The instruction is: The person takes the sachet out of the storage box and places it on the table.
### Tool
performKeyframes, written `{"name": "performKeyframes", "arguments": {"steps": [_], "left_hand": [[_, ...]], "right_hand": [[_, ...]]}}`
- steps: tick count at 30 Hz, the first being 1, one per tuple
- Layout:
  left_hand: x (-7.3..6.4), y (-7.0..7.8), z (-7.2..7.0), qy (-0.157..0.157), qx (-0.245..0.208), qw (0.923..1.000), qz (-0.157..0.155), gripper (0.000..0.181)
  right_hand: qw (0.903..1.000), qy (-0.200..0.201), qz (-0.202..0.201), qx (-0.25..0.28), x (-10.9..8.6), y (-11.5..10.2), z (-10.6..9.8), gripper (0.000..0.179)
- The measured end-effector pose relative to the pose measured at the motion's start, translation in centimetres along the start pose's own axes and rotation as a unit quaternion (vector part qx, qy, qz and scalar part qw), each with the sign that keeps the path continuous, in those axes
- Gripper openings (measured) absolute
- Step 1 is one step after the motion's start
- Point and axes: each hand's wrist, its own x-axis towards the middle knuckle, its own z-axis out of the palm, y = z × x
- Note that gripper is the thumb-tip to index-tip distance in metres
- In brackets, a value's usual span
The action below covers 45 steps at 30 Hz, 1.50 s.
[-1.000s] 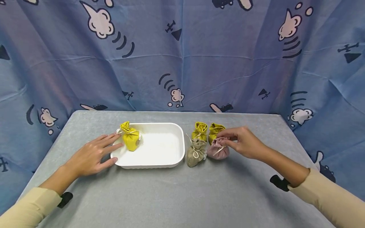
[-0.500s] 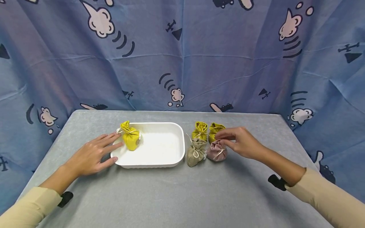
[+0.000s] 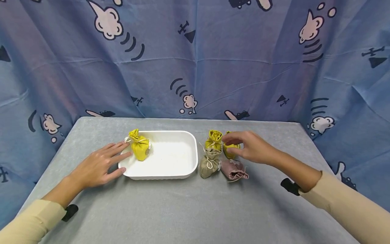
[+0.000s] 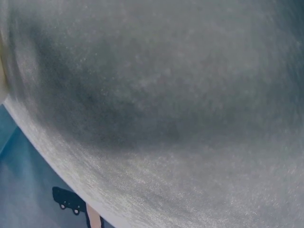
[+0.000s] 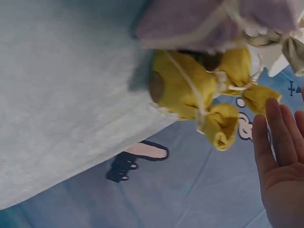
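Observation:
My left hand [image 3: 99, 165] rests at the left rim of a white tray [image 3: 170, 156], its fingers stretched over the edge. A yellow drawstring pouch [image 3: 141, 148] stands inside the tray, close to those fingertips. My right hand [image 3: 254, 147] hovers with fingers apart at another yellow pouch [image 3: 231, 152], partly covering it in the head view. In the right wrist view, the fingers of this hand [image 5: 285, 166] are extended and hold nothing. A pink pouch [image 3: 234, 170] lies on its side just in front, its gathered mouth toward the near right.
A third yellow pouch [image 3: 213, 140] stands behind a greyish-beige pouch [image 3: 209, 166], right of the tray. All sit on a grey table [image 3: 182, 210]. A blue patterned curtain [image 3: 231, 81] hangs behind the far edge. The left wrist view shows mostly tabletop [image 4: 190, 180].
My right hand has let go of the pink pouch, which has tipped over toward the near side. The hand has shifted slightly left, to the yellow pouch. My left hand has stayed in place.

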Motion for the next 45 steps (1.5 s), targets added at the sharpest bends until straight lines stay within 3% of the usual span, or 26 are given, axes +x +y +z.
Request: {"name": "performKeyframes", "arguments": {"steps": [6,15,27,36,45], "left_hand": [[0.1,-0.1,0.0,0.004,0.003,1.0000,0.004,0.054],[0.1,-0.1,0.0,-0.002,0.002,1.0000,0.002,0.055],[0.0,0.0,0.0,-0.005,0.001,1.0000,-0.002,0.055],[-0.1,-0.2,0.1,0.010,-0.003,0.9999,0.008,0.054],[-0.1,0.0,0.0,-0.003,-0.002,1.0000,-0.004,0.055]], "right_hand": [[0.9999,0.000,0.004,0.012,1.9,-1.4,0.1,0.040],[0.9992,-0.003,-0.037,0.015,4.0,-2.9,0.9,0.046],[0.9981,-0.020,-0.046,0.037,6.6,-5.2,1.4,0.053],[0.9958,-0.039,-0.055,0.062,8.4,-6.3,3.0,0.053],[0.9928,-0.046,-0.063,0.091,10.2,-7.0,5.1,0.052]]}}
